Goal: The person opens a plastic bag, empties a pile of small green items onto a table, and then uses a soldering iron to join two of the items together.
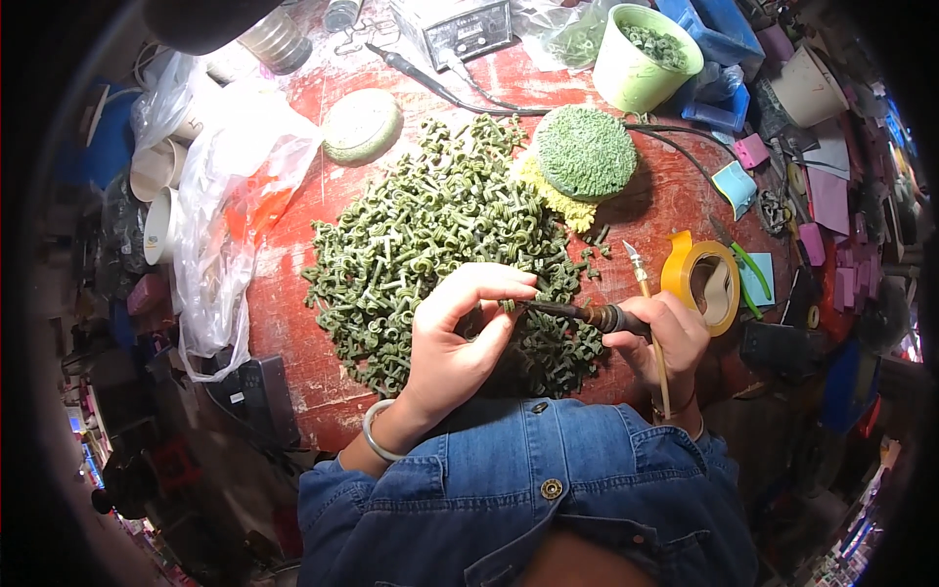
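Observation:
My left hand (463, 328) pinches a small green wax-like piece (507, 305) between thumb and fingertips, above the near side of a big heap of similar green curled pieces (430, 235). From the right, my right hand (673, 338) grips a dark-handled soldering iron (611, 318), its thin tip reaching to the piece. Tucked in the same hand, a craft knife (657, 364) with a slim wooden handle points its blade away from me. Whether the iron's tip touches the piece is too small to tell.
On the red table (626, 249) are a yellow tape roll (726, 284), green-handled pliers (755, 279), and a round green textured pad (585, 152) on yellow sponge. Farther back are a pale green bucket (641, 83), a control box (465, 34) and a corded pen (411, 73). Plastic bags (220, 186) lie left.

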`<state>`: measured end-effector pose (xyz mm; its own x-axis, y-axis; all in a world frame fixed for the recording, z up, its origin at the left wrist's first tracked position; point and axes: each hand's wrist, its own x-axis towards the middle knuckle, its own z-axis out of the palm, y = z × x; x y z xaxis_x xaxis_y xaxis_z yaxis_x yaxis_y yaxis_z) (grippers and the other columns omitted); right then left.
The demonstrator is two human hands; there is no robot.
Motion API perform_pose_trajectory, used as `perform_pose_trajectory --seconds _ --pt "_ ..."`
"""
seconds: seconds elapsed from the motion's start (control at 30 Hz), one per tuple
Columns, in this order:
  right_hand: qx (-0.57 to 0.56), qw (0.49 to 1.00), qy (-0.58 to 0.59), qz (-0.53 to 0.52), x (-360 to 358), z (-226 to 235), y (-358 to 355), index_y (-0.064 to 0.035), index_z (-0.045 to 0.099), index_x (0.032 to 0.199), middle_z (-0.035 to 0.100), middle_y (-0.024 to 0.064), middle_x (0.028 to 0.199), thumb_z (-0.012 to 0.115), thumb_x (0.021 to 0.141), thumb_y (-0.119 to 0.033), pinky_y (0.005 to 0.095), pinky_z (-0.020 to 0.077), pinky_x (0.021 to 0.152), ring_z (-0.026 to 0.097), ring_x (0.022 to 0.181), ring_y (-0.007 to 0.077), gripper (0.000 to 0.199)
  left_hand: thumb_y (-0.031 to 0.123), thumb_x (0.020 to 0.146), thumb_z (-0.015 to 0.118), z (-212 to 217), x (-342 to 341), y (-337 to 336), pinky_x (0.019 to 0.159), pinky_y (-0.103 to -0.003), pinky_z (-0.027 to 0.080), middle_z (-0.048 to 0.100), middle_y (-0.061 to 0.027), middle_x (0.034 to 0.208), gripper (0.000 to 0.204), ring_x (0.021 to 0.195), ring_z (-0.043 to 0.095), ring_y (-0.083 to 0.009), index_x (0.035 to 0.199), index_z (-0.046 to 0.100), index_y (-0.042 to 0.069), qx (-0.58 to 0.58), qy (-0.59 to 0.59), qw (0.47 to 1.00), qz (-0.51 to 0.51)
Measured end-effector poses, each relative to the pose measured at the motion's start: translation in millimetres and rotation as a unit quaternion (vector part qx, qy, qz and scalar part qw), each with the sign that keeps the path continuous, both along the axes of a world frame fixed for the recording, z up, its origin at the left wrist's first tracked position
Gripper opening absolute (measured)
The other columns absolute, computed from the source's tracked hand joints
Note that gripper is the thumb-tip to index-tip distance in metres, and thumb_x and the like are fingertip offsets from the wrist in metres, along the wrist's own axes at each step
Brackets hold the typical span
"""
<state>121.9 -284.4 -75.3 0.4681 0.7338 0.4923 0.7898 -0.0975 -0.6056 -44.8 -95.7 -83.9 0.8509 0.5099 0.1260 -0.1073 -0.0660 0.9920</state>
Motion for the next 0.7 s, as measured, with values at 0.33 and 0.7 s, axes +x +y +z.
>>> perform_pose_trajectory --seconds 0.33,0.7 --pt "0.003 1.000 0.007 -0.017 -0.3 -1.7 -1.5 -0.0024 0.067 0.086 0.060 0.0054 0.069 0.080 0.086 -0.045 0.0310 0.0452 0.051 0.060 0.057 0.0203 0.044 -0.017 0.087 0.062 1.9 1.2 -1.7 0.093 -0.030 0.053 0.066 -0.0143 0.120 0.026 0.110 0.065 -0.0202 0.107 0.070 -0.002 0.054 -0.008 0.998 0.028" --pt "0.012 1.000 0.005 -0.004 1.4 -1.2 -1.8 -0.0047 0.068 0.084 0.058 0.0043 0.067 0.082 0.084 -0.044 0.0307 0.0447 0.050 0.060 0.056 0.0201 0.042 -0.018 0.086 0.064 4.9 -0.1 -2.6 0.097 -0.031 0.051 0.066 -0.0143 0.122 0.025 0.114 0.064 -0.0212 0.102 0.072 0.000 0.063 0.003 0.996 0.060"
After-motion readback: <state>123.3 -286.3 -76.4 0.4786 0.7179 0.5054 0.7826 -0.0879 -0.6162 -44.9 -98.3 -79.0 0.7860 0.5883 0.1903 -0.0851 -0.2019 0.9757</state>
